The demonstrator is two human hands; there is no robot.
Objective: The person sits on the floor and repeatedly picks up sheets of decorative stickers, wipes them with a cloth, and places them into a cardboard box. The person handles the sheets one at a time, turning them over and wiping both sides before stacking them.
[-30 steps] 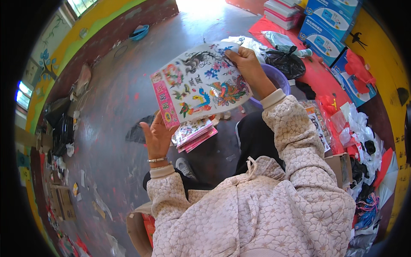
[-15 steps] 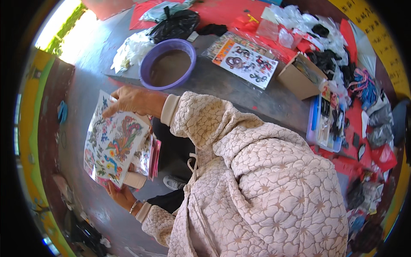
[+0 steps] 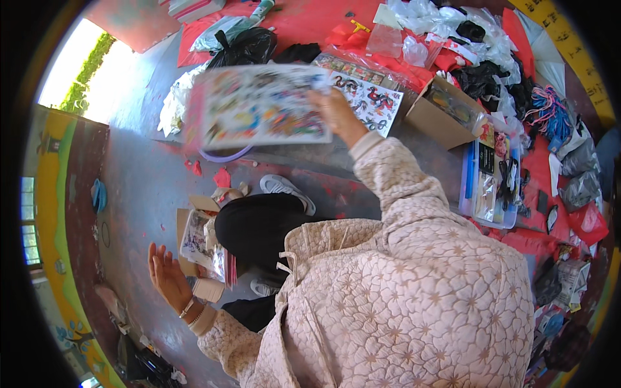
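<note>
My right hand (image 3: pixel 336 110) grips the right edge of a printed picture sheet (image 3: pixel 262 107), white with many small colourful designs and a pink edge. Motion blurs the sheet. It is held out over a purple basin (image 3: pixel 226 153), hiding most of it. Just right of the sheet lies another sheet (image 3: pixel 378 103) with dark and red dragon designs. My left hand (image 3: pixel 168 278) is empty, its fingers stretched out and palm turned up. Nearby, a cardboard box (image 3: pixel 208 289) stands by my legs, with a stack of picture sheets (image 3: pixel 197 242) in it.
A black plastic bag (image 3: pixel 242 48) and a white bag (image 3: pixel 174 103) lie beyond the held sheet. An open brown carton (image 3: pixel 443 116) and a clear plastic bin (image 3: pixel 488 187) of small goods stand to the right. Plastic bags (image 3: pixel 479 45) lie piled on red cloth.
The left hand has let go of the sheet and opened. My right hand has carried the sheet up and right, away from the box and across the basin.
</note>
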